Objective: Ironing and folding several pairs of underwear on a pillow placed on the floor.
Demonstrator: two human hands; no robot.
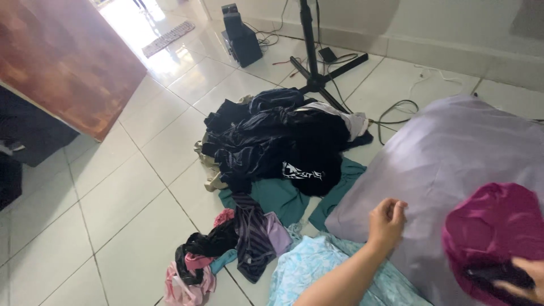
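Note:
My left hand (387, 222) rests with curled fingers on the near edge of a pale lilac sheet (453, 153) that covers a bulky shape at the right. My right hand (527, 280), only partly in view at the bottom right corner, grips a magenta garment (490, 226) with a dark lining, held over the sheet. A light blue patterned cloth (309, 263) lies under my left forearm.
A heap of dark clothes (272, 136) lies on the white tiled floor, with a teal garment (283, 195) under it and a smaller pile of pink and striped pieces (226, 249) nearer. A black stand (311, 56), cables, a black speaker (241, 37) and a brown tabletop (62, 56) stand beyond.

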